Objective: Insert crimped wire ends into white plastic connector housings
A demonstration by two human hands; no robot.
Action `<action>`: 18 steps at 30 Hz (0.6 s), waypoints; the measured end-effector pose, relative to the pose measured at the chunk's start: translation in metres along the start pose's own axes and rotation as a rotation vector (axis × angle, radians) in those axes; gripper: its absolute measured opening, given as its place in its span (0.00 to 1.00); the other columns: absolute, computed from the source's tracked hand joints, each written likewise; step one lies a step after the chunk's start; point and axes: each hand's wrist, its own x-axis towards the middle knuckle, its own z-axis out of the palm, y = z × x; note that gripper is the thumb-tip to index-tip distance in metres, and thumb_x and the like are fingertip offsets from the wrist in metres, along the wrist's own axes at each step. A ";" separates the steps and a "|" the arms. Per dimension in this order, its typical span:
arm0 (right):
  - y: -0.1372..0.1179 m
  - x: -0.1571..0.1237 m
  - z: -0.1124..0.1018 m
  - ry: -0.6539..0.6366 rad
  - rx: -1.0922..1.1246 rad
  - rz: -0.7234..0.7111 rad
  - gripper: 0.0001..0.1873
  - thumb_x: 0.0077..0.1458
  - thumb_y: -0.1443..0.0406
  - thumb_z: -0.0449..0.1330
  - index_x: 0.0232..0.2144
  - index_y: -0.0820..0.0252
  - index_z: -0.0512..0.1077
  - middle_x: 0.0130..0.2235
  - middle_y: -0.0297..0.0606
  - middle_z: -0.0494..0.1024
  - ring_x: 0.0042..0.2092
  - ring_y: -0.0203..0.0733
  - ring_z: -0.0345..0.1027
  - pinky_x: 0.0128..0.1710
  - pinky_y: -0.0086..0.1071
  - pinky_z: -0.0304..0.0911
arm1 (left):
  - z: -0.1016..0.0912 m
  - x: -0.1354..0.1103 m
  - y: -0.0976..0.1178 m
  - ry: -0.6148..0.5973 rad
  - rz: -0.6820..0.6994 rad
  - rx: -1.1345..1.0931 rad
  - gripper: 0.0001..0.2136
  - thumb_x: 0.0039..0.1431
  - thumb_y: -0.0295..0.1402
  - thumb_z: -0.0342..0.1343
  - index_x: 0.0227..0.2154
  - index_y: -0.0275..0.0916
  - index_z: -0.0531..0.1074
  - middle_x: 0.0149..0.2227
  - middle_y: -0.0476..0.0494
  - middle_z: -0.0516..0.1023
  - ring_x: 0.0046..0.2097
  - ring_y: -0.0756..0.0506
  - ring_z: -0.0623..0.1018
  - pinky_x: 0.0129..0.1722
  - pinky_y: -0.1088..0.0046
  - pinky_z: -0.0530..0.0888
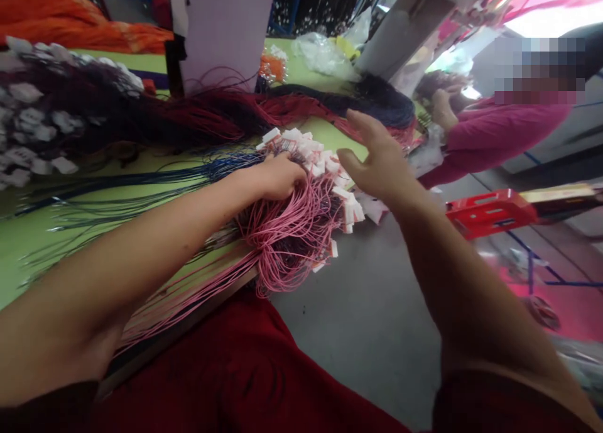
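My left hand (277,176) is closed over a bundle of pink cords (287,232) with small white tags (311,153) at their ends, pressing it at the edge of the green table (28,232). My right hand (377,159) hovers just right of the tags, fingers stretched out and apart, holding nothing. The pink cords loop down over the table edge toward my red lap.
Blue cords (117,185) fan across the table left of my arm. Dark red and black cord bundles (226,115) lie behind, with a heap of white-tagged dark cords (42,106) at far left. Another person in a magenta top (490,134) works at right. A red crate (490,212) sits on the floor.
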 end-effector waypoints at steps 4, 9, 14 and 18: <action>-0.042 -0.008 0.034 -0.053 0.381 -0.023 0.28 0.59 0.54 0.51 0.60 0.53 0.57 0.58 0.38 0.66 0.59 0.45 0.59 0.61 0.45 0.53 | -0.021 -0.008 -0.002 0.017 0.027 -0.082 0.18 0.52 0.21 0.46 0.40 0.38 0.77 0.43 0.45 0.80 0.46 0.45 0.76 0.50 0.67 0.69; -0.034 0.004 0.050 -0.094 0.800 0.167 0.20 0.55 0.53 0.56 0.46 0.56 0.69 0.51 0.40 0.74 0.54 0.44 0.66 0.57 0.45 0.59 | -0.027 -0.059 0.005 0.316 -0.013 -0.211 0.18 0.52 0.22 0.43 0.40 0.36 0.75 0.48 0.42 0.77 0.53 0.45 0.73 0.55 0.63 0.66; -0.022 0.005 0.014 0.052 0.699 0.359 0.10 0.54 0.60 0.56 0.37 0.60 0.70 0.34 0.38 0.77 0.34 0.39 0.73 0.39 0.39 0.69 | -0.019 -0.124 0.006 0.322 0.208 -0.019 0.17 0.56 0.23 0.44 0.44 0.37 0.72 0.58 0.36 0.68 0.60 0.39 0.65 0.58 0.53 0.62; -0.011 -0.025 0.014 0.158 0.093 0.413 0.10 0.54 0.65 0.51 0.25 0.61 0.70 0.25 0.38 0.74 0.28 0.39 0.69 0.32 0.36 0.66 | -0.022 -0.126 0.004 0.374 0.231 0.038 0.17 0.57 0.23 0.44 0.46 0.36 0.71 0.56 0.35 0.70 0.57 0.40 0.69 0.56 0.55 0.66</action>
